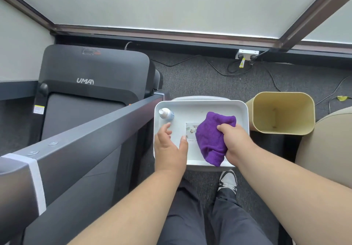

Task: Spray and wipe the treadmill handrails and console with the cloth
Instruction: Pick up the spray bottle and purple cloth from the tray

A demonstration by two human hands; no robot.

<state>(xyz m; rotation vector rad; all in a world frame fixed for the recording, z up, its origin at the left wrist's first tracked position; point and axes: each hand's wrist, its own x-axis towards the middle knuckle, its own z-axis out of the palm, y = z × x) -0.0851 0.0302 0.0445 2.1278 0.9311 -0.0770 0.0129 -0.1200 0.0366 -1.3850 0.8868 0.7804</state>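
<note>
A: What lies left of the white tray (pixel 200 104)?

B: The dark treadmill (pixel 91 77), its handrail (pixel 85 130) slanting up to the tray's left edge.

A: And in the tray?

B: A spray bottle (pixel 166 113) in the far-left corner. The left hand (pixel 169 149) hovers just below it, fingers spread, holding nothing. Farther right, the right hand (pixel 236 141) grips a bunched purple cloth (pixel 211 140). A tan bin (pixel 282 113) stands right of the tray.

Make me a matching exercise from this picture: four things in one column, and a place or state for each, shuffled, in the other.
Things:
1. purple cloth
2. spray bottle
3. beige bin
4. left hand

Places or states:
A. upright in the white tray's far left corner
B. on the carpet right of the tray
C. gripped by the right hand
D. open over the tray, holding nothing

Pairs: 1-C, 2-A, 3-B, 4-D
</note>
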